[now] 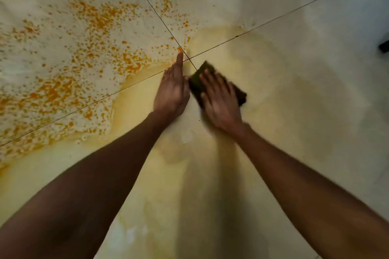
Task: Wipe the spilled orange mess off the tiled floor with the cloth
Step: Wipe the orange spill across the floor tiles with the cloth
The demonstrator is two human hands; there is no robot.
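My left hand (171, 90) flat on the floor (305, 111), my right hand (220, 103) just right of it atop the cloth (200, 80), mess (84, 48) spread far left

A dark cloth (210, 82) is pressed flat on the tiled floor (305, 69) under the spread fingers of the right hand (221, 101). The left hand (172, 90) is laid just beside it, fingers straight, fingertips at the crossing of the grout lines (185, 57). Orange mess (88, 48) is scattered in specks over the tiles left of the hands. A pale yellow smear (147, 153) is seen beneath both forearms. A dark object (384, 46) is cut off at the right edge.
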